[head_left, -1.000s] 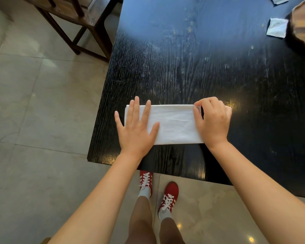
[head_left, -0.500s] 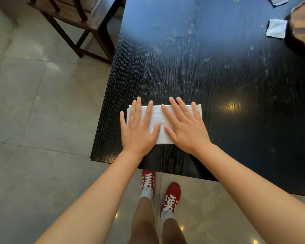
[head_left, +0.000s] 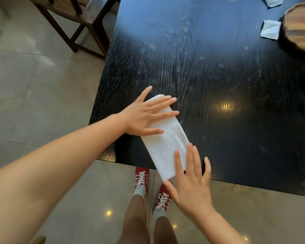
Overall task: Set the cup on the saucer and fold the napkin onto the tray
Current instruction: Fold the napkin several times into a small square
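Observation:
A white napkin [head_left: 167, 143], folded into a long strip, lies slanted on the near left corner of the black table [head_left: 218, 76], its near end just past the table edge. My left hand [head_left: 146, 115] lies flat with spread fingers on the strip's far end. My right hand [head_left: 192, 180] is flat at the near end, fingers resting on the napkin. A wooden tray [head_left: 301, 27] shows at the far right edge. No cup or saucer is in view.
Two small white napkin pieces [head_left: 270, 29] [head_left: 273, 1] lie beside the tray. A wooden chair [head_left: 74, 16] stands on the tiled floor left of the table. My legs and red shoes [head_left: 142, 178] are below the table's near edge.
The napkin has turned from lying crosswise to slanting toward me. My left hand swung around to its far end; my right hand slid back to the near end.

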The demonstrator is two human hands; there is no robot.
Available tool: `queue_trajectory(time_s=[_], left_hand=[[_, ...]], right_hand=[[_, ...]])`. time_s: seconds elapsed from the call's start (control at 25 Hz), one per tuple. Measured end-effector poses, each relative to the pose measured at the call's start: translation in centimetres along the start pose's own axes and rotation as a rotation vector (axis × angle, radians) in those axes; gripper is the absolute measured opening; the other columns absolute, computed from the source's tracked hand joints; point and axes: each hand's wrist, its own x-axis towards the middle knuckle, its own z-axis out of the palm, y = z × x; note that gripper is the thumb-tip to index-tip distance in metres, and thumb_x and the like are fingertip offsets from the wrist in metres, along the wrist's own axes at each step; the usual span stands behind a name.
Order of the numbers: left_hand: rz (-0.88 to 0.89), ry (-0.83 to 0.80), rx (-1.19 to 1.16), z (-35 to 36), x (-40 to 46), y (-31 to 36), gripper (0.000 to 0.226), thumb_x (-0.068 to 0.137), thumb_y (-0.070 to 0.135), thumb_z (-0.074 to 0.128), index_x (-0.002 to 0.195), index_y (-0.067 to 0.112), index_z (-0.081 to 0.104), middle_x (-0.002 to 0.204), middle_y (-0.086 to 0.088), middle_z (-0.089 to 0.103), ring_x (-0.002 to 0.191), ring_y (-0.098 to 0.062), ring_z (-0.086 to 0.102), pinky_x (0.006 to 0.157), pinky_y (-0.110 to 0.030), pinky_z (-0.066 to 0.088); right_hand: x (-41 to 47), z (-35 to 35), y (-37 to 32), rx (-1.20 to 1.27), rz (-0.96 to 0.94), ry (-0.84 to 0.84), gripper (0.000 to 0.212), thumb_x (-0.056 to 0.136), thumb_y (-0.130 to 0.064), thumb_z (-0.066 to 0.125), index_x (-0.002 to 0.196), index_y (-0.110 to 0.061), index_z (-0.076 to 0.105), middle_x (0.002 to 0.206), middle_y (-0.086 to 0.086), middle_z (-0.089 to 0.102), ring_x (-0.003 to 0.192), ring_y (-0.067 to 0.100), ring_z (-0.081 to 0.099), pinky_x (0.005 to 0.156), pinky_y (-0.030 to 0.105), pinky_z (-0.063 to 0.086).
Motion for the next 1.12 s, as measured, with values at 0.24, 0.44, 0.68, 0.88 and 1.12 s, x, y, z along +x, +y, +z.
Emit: queue_trajectory(time_s=[0.24, 0.44, 0.68, 0.88, 1.12], left_hand=[[0.47, -0.06, 0.062, -0.9, 5.3, -0.6, 0.071, 0.086, 0.065, 0.028, 0.147, 0.031, 0.013, 0.158, -0.006, 0.009, 0.145, -0.022, 0.004, 0.115, -0.054, 0.003], [0.516, -0.038, 0.028, -0.8, 5.8, -0.8, 0.074, 0.085, 0.065, 0.03, 0.147, 0.028, 0.016, 0.157, -0.009, 0.011, 0.145, -0.024, 0.007, 0.116, -0.05, 0.006], [0.324, 0.01, 0.068, -1.8, 4.3, 0.6, 0.071, 0.088, 0.059, 0.033, 0.147, 0.027, 0.012, 0.157, -0.006, 0.008, 0.145, -0.022, 0.004, 0.113, -0.058, -0.003], [-0.249, 0.361, -0.494, -1.1, -4.2, 5.0, 0.055, 0.085, 0.026, 0.043, 0.138, 0.011, 0.04, 0.143, -0.006, 0.044, 0.139, -0.023, 0.03, 0.113, -0.059, 0.012], [-0.258, 0.252, -0.553, 1.2, -7.2, 8.6, 0.058, 0.078, 0.018, 0.055, 0.135, 0.013, 0.045, 0.137, 0.002, 0.051, 0.137, -0.014, 0.033, 0.116, -0.052, 0.011]], right_hand=[[-5.1, 1.3, 1.9, -0.078, -0.268, 0.022, 0.068, 0.087, -0.051, 0.039, 0.144, -0.015, 0.028, 0.158, 0.01, 0.007, 0.145, 0.026, 0.004, 0.11, 0.059, 0.009], [-2.3, 0.6, 5.7, -0.042, -0.551, 0.268, 0.046, 0.085, -0.011, 0.056, 0.131, -0.017, 0.05, 0.141, 0.006, 0.047, 0.134, 0.024, 0.034, 0.11, 0.052, 0.023], [0.9, -0.9, 5.7, 0.059, -0.684, 0.413, 0.019, 0.08, -0.014, 0.069, 0.099, -0.01, 0.071, 0.1, 0.006, 0.073, 0.095, 0.021, 0.066, 0.105, 0.041, 0.036], [1.7, -3.2, 5.6, 0.242, -0.64, 0.396, 0.013, 0.078, -0.011, 0.072, 0.09, -0.006, 0.073, 0.087, 0.006, 0.075, 0.081, 0.019, 0.07, 0.081, 0.026, 0.053], [2.8, -5.9, 5.4, 0.378, -0.609, 0.404, 0.008, 0.079, -0.005, 0.069, 0.085, -0.003, 0.072, 0.078, 0.008, 0.072, 0.072, 0.02, 0.067, 0.059, 0.029, 0.057]])
